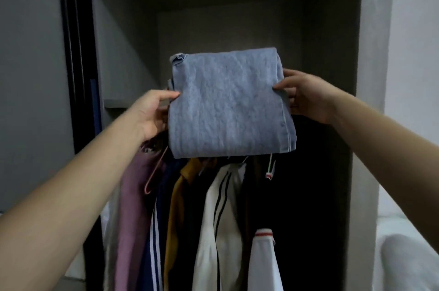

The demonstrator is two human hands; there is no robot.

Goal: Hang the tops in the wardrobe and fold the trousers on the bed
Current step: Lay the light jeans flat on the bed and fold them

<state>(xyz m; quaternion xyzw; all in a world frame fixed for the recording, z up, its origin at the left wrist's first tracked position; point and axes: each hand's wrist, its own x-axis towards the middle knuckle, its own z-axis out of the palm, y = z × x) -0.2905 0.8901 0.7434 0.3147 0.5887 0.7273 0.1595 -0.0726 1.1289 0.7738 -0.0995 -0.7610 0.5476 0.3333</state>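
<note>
Head view.

- Folded trousers point(228, 103): pale blue denim, folded to a thick square with a white-stitched seam down the right edge. Held upright in the air before the open wardrobe point(356, 53), level with its grey shelf point(116, 103) and just above the hanging clothes.
- Left hand point(152, 114): pinches the left edge of the fold. The thumb is on the front face; the other fingers are hidden behind the cloth.
- Right hand point(306, 98): pinches the right edge. The thumb is on the front and the fingers curl round the back.
- Hanging below, left to right and close together: mauve top point(133, 207) on a pink hanger point(155, 172); navy top point(154, 231) with white stripes; mustard top point(175, 195); white jacket point(218, 219) with black stripes; white garment point(263, 255) with a red band.
</note>
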